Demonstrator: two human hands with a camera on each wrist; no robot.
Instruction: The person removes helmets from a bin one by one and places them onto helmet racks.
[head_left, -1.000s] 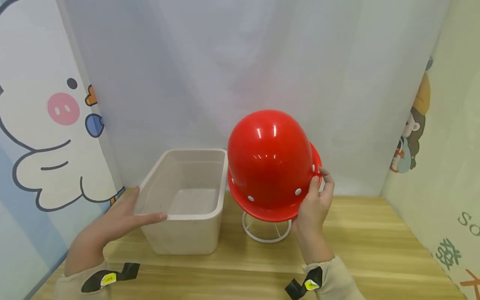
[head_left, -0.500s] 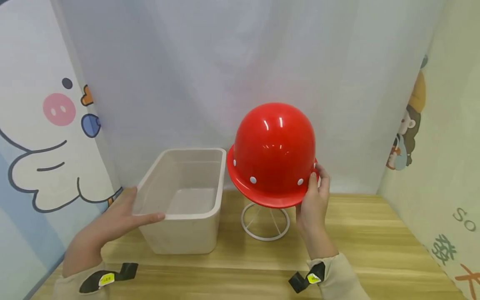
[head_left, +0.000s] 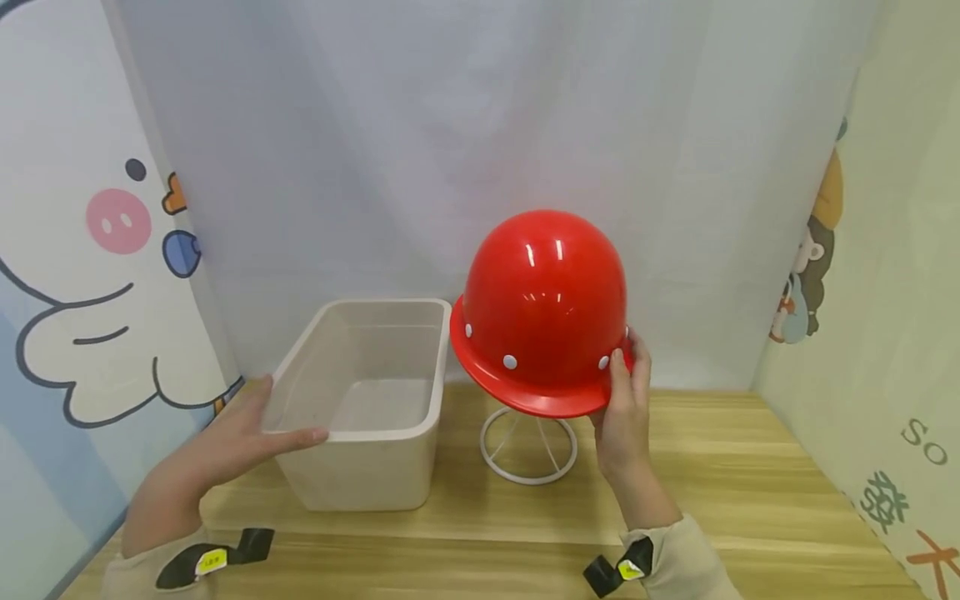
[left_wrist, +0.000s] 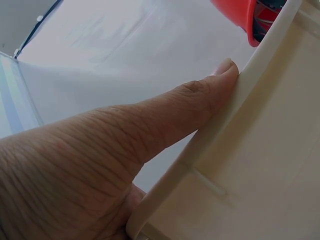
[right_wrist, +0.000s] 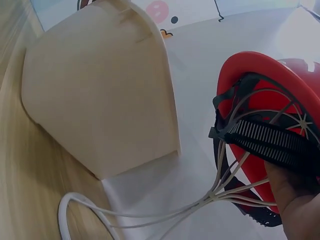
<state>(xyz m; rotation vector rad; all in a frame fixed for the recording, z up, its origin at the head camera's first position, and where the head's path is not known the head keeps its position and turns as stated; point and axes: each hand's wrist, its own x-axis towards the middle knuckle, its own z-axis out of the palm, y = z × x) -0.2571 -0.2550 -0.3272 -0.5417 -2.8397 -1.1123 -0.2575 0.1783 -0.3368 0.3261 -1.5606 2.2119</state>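
Observation:
A glossy red hard hat (head_left: 543,312) with white rivets sits atop a white wire stand (head_left: 528,446) on the wooden table. My right hand (head_left: 624,408) grips its brim on the right side, thumb on top. From the right wrist view the red hard hat (right_wrist: 240,80) shows its black inner harness (right_wrist: 267,137) and the wire stand (right_wrist: 150,212) beneath. My left hand (head_left: 225,446) holds the near left rim of an empty beige plastic bin (head_left: 367,396), thumb over the rim. The left wrist view shows that thumb (left_wrist: 165,112) pressed on the bin rim (left_wrist: 250,75).
The wooden table (head_left: 750,508) stretches to the right of the stand. White curtain behind, cartoon panels left (head_left: 97,275) and right (head_left: 892,333) wall the space in. Black straps with yellow labels are on both sleeves.
The hard hat has tilted back upright and come down level over the wire stand, still in my right hand. My left hand stays on the bin rim.

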